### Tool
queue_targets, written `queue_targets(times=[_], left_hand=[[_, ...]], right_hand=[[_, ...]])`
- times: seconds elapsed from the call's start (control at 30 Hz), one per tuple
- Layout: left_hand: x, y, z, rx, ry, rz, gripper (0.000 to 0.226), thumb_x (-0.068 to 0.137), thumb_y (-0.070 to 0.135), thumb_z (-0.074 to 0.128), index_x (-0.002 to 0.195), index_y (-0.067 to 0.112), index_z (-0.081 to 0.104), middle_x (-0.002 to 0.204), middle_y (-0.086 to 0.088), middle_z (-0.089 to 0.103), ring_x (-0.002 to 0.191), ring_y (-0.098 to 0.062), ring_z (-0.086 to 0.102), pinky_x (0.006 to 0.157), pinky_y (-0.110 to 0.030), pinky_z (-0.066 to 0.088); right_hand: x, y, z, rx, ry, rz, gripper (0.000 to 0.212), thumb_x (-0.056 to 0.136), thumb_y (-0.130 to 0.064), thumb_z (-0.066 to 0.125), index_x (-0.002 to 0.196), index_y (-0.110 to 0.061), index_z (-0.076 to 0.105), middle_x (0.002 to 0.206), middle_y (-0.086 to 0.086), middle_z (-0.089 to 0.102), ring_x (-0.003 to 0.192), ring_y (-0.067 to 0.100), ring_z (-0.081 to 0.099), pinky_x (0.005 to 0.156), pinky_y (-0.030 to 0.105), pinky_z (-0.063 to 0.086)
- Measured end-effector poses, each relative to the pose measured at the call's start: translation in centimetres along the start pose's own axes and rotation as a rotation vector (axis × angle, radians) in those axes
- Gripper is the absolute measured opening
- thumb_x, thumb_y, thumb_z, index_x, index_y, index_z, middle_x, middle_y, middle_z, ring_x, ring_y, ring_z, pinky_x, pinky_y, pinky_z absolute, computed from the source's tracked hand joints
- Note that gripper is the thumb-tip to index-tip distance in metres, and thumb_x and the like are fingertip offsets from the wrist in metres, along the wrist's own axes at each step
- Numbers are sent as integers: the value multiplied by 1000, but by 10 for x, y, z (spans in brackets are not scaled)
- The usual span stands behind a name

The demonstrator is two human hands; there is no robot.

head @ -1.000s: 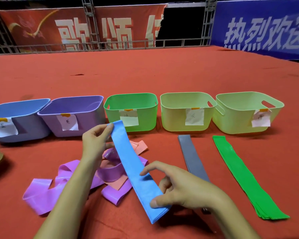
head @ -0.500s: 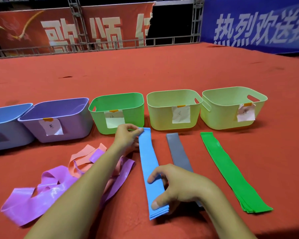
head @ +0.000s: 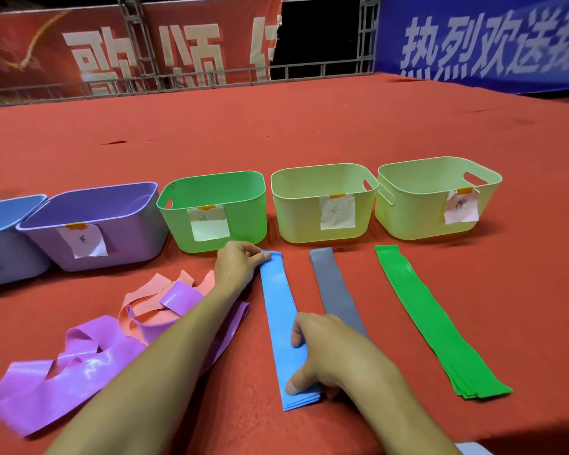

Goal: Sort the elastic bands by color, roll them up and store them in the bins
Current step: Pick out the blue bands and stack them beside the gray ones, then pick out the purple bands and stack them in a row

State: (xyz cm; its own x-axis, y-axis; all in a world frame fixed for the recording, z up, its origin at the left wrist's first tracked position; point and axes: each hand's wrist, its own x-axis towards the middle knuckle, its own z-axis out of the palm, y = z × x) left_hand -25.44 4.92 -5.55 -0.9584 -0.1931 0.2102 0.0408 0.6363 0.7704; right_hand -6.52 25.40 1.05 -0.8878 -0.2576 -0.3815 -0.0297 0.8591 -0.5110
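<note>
The flat sky-blue elastic band stack (head: 281, 326), held up in the air a sec ago, is now down flat on the red-cloth bench (head: 309, 126), lined up next to the flat grey elastic band (head: 335, 290) & the long bright-green elastic band stack (head: 437, 320). Left hand (head: 239, 266) pinches the far end of the blue stack, just in front of the bright-green plastic bin (head: 212, 210); right hand (head: 322, 351) has fingers curled over the near end w/ thumb pressing on top, so it grips there. Looks to me like three colours are sorted now: blue, grey, green. The tangled glossy purple elastic bands (head: 63, 376) & salmon-pink elastic bands (head: 145, 307) lie mixed together at left, not yet sorted. No rolling done, nothing visible in the bins from here.

Writing: each bin has a paper label taped w/ orange tape, one handwritten char each. The lilac plastic bin (head: 92, 221), the first pale yellow-green plastic bin (head: 322, 201) & the second pale yellow-green plastic bin (head: 437, 195) all carry one; too small/scrawly to read for sure. The pale-blue plastic bin (head: 4, 231) is cut off at the edge. Behind: red banner (head: 128, 44) w/ big cream Chinese chars, partly hidden; blue banner (head: 490, 41) reads 热烈欢送, then cut off.
</note>
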Motion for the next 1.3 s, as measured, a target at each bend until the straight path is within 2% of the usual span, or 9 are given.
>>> queue_targets(times=[0.17,0.23,0.33,0.57,0.77,0.87,1.03,1.17,1.3], left_hand=[[0,0,-3,13,13,13,32,76,43,94,94,18,84,86,2,78,81,-19,72,70,-32,55],[-3,4,-7,-4,6,14,38,76,40,95,103,17,81,83,3,78,74,-19,74,72,-38,63],[-11,13,-15,-107,-5,38,39,81,26,94,110,11,73,75,1,77,61,-26,75,61,-46,65],[-41,37,-59,-261,10,172,21,92,17,84,110,9,74,79,-5,77,70,-22,78,49,-35,58],[-73,35,-117,-314,102,218,14,98,12,77,112,9,74,79,-10,77,52,-15,67,43,-27,49],[-96,18,-133,-326,121,220,12,97,8,77,108,8,73,76,-7,77,59,-20,71,49,-36,56],[-122,-15,-139,-302,83,177,12,94,16,81,105,16,76,85,-5,80,74,-25,75,64,-38,60],[-122,-26,-146,-200,63,221,14,93,16,83,104,22,77,87,9,80,78,-11,75,70,-27,59],[-125,-31,-146,-75,52,282,15,92,18,83,104,24,76,85,14,78,82,-6,75,71,-14,50]], right_hand=[[5,7,-2,-54,32,-27,65,59,-44,101,105,-30,56,112,-3,53,62,14,53,65,30,49],[9,10,-3,-57,18,-35,66,57,-46,101,103,-30,56,107,-7,56,68,18,62,66,36,57],[11,13,-6,11,10,-39,63,56,-50,100,98,-29,58,98,-7,61,80,30,75,67,45,65],[24,11,-5,246,214,-164,47,71,-63,83,92,-26,64,76,-5,67,62,22,72,64,43,61],[27,-9,8,448,293,-286,23,89,-45,80,93,-25,69,91,-2,73,71,17,74,66,45,64],[30,-17,15,502,320,-327,14,92,-37,80,94,-26,72,93,-11,74,78,13,72,69,45,65],[41,-20,22,515,385,-374,9,93,-36,78,92,-30,72,98,-17,74,88,4,71,80,43,64],[52,-21,29,494,420,-376,4,95,-31,76,95,-29,72,99,-16,75,92,5,71,83,42,63],[68,-24,31,277,515,-364,10,97,-34,72,106,-32,68,112,-17,71,105,6,63,90,27,48]])
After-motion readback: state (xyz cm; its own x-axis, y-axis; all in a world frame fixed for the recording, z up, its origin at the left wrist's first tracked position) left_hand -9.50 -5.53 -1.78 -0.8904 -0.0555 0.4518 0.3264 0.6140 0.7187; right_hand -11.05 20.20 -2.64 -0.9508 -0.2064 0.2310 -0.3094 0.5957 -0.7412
